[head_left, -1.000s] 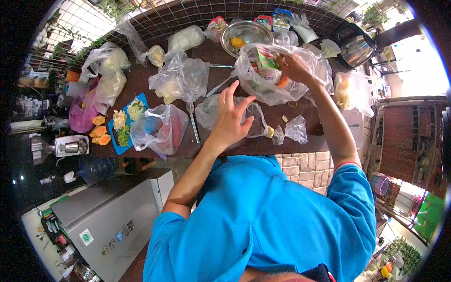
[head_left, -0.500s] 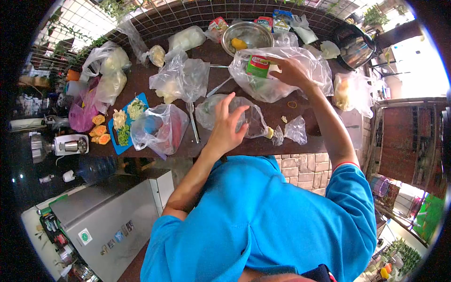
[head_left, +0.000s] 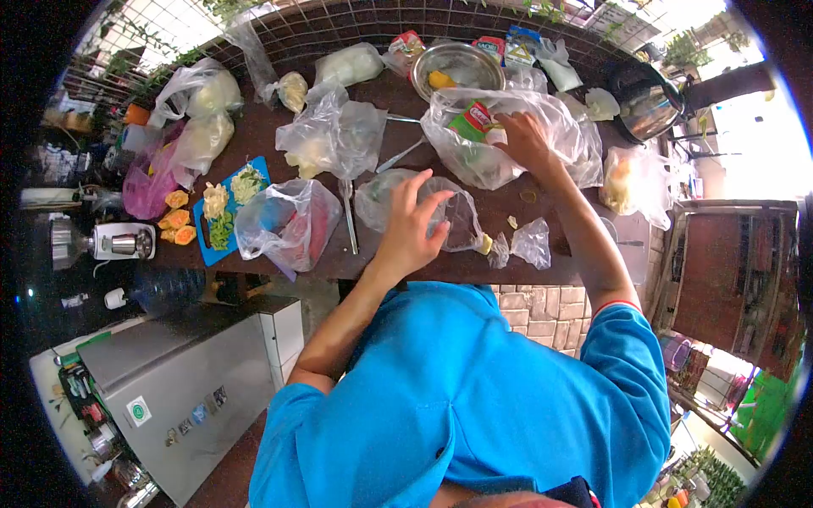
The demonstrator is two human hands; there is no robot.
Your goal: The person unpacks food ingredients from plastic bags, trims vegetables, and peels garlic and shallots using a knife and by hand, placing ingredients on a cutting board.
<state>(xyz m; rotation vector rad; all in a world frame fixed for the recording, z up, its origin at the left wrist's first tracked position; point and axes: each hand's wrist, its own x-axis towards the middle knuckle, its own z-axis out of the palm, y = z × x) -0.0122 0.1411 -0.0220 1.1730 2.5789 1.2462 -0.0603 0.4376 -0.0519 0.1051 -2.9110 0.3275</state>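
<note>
My left hand [head_left: 415,227] is open, fingers spread and bent, just over a clear plastic bag [head_left: 373,201] on the table. My right hand [head_left: 527,142] reaches into the mouth of a large clear plastic bag [head_left: 474,169]. Its fingers are curled around something whitish that I cannot make out. Beside those fingers, a green and red packet [head_left: 471,124] lies tilted in the bag. A small yellowish piece [head_left: 485,245] and a crumpled clear bag [head_left: 532,244] lie to the right of my left hand.
Behind the large bag stands a metal bowl [head_left: 458,68] with something yellow in it. A blue cutting board [head_left: 209,254] with chopped vegetables lies left, near orange pieces [head_left: 175,222]. A knife [head_left: 350,224] lies near the middle. A dark pot [head_left: 648,106] stands at the back right.
My right hand has gone from spread fingers to curled ones in the large bag. The green and red packet has tilted. My left hand stays almost in place.
</note>
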